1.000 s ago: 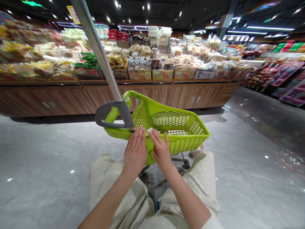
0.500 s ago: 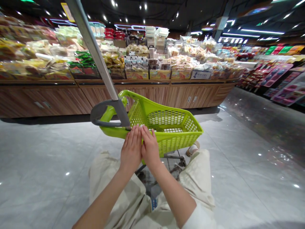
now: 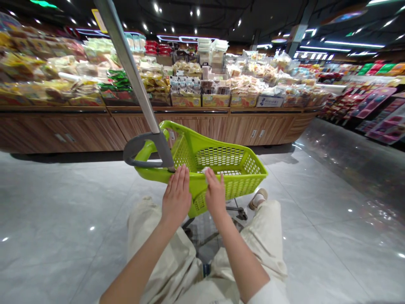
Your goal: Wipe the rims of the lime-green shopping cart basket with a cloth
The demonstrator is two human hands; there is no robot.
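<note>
My left hand [image 3: 176, 196] lies flat with its fingers together, against the near rim of a lime-green plastic shopping basket [image 3: 221, 157] and holding nothing. My right hand [image 3: 215, 195] is beside it, with a small white piece of tissue [image 3: 206, 170] showing at its fingertips over the rim. The basket is mesh-walled and sits on a wheeled metal cart frame. Its grey handle [image 3: 136, 148] and long grey pole [image 3: 129, 69] rise just left of my left hand. I see nothing lying in the basket.
A wooden counter [image 3: 177, 124] piled with packaged foods stands ahead. Pink-and-red packaged goods [image 3: 373, 101] line shelves at the right. Polished grey floor tiles [image 3: 60, 219] spread on both sides. My beige trousers [image 3: 158, 261] and a shoe [image 3: 257, 199] show below.
My hands, pressed together half a second ago, have moved apart again. The right hand has shifted rightward, and the white tissue shows again at its fingertips.
</note>
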